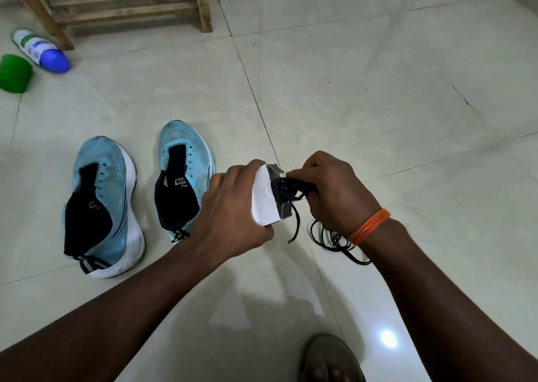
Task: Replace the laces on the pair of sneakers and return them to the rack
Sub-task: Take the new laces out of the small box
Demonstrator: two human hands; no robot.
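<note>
Now the right hand's (pixel 332 195) grip pinches the coiled black lace (pixel 286 189) at the open mouth of a small white cardboard box (pixel 263 198). The left hand (pixel 233 215) clasps the box from the left. The mouth faces right, so the lace should draw out rightward. Another loose black lace (pixel 334 242) lies on the floor (pixel 407 105) beneath the right wrist. The laceless blue sneakers (pixel 116 195) stand left of the hands, nearer the left one.

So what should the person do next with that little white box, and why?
Probably pull the black lace fully out of the white box. The left hand grips the box, the right hand pinches the coiled lace at its open end, and part of it sits inside. The blue sneakers on the floor have bare eyelets.
</note>
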